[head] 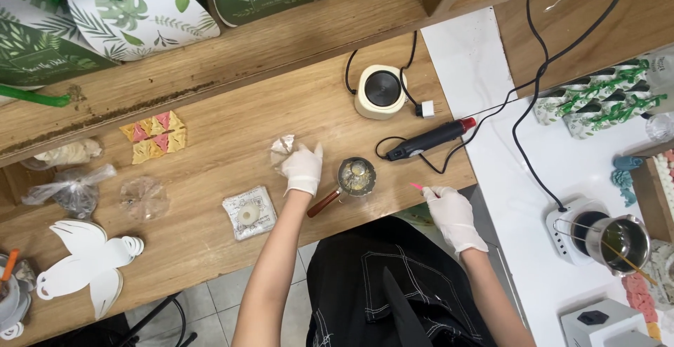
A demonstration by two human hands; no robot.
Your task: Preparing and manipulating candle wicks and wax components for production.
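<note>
Holding a crumpled bit of clear plastic wrap (283,148) with my left hand (302,169), gloved in white, fingers curled loosely onto it near the middle of the wooden bench (232,119). My right hand (449,210), also gloved, is closed around a thin pink stick (417,187) right at the front edge of the bench, tip pointing left toward the pot.

Just right of my left hand sits the small metal melting pot (356,176) with a brown wooden handle angled back toward me. Inside it looks pale yellowish, kind of crusty, with a lighter lump in the middle; I can't tell if it's liquid or set.

What worries me: that handle sticks out right between my arms near the front edge, so a careless elbow could knock the pot over. Also the wrap is close to the pot, and if that stuff is hot the plastic could stick or go soft.

Further out: a cream little hot plate (380,91) toward the back, a black heat tool with a red tip (430,139) lying to the right with its cable (533,73) trailing off, a square packet with a white ring (249,211) left of my arm, pink and yellow butterfly shapes (154,136) further left, and white paper bird cutouts (88,259) at the left front corner.
</note>
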